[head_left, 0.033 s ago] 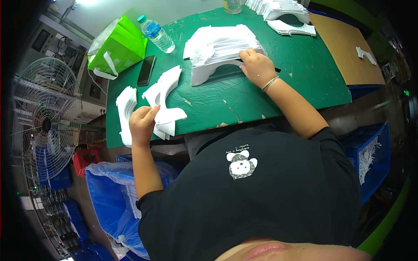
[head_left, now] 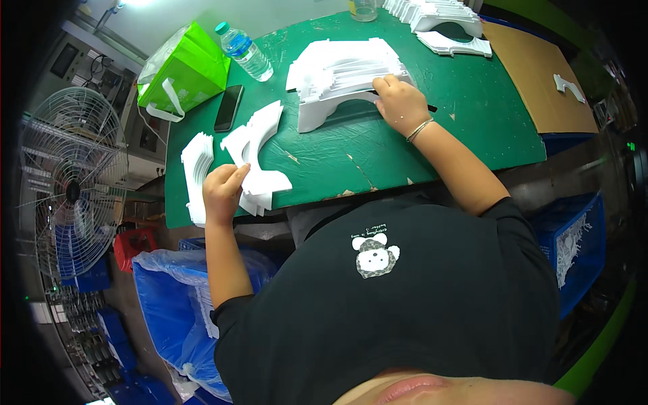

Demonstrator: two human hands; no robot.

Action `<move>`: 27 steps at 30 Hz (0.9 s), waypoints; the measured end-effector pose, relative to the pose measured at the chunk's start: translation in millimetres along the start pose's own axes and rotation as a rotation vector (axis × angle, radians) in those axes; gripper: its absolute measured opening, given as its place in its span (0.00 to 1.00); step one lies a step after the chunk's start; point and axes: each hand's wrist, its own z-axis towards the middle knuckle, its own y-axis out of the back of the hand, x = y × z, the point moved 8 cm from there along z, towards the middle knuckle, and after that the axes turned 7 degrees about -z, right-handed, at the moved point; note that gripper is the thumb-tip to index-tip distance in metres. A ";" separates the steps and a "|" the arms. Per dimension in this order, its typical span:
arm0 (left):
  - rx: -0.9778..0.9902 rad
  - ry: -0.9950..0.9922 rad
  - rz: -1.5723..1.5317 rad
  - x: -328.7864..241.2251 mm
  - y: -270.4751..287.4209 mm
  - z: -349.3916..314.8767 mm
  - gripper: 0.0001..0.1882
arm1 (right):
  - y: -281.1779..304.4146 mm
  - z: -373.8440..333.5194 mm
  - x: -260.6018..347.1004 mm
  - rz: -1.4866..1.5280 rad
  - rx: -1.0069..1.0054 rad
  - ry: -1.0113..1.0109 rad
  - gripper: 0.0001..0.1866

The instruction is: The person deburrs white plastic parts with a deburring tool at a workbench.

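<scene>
At the bench's near left edge, a loose pile of white curved pieces [head_left: 270, 181] lies just right of the left hand [head_left: 223, 194], its nearest part at the fingertips. That hand is nearly closed, thumb and forefinger brought together at the pile's edge; whether they pinch a piece cannot be told.

Farther in, a stack of white arched pieces [head_left: 347, 71] lies before and to the left of the right hand [head_left: 403, 106], which reaches the right end of the stack's near side. The fingers are curled around a slim dark tool [head_left: 432, 108], whose end juts out beside the wrist; most of it is hidden by the hand.

Just left of the left hand stands a row of nested white pieces [head_left: 196, 172]. Beyond, on the green bench [head_left: 324, 162], are a dark phone [head_left: 229, 108], a water bottle [head_left: 251, 59] with a teal cap and a bright green bag [head_left: 191, 67]. Toward the far right sit another white stack [head_left: 445, 27] and a brown cardboard sheet [head_left: 533, 74] bearing a small white piece [head_left: 569, 88].
</scene>
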 end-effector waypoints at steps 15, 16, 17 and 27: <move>0.188 0.043 -0.078 11.6 -25.2 -0.7 0.16 | 10.2 -5.4 3.1 0.027 -0.102 0.028 0.14; 0.255 0.045 -0.047 13.6 -30.4 -1.8 0.18 | 12.6 -7.5 3.4 0.030 -0.101 0.033 0.14; 0.322 0.048 -0.016 16.6 -35.5 -2.9 0.19 | 12.8 -10.0 0.8 0.042 -0.076 0.003 0.16; 0.564 0.977 0.044 80.3 -79.7 3.2 0.54 | -28.5 -51.5 22.0 0.096 0.158 0.070 0.11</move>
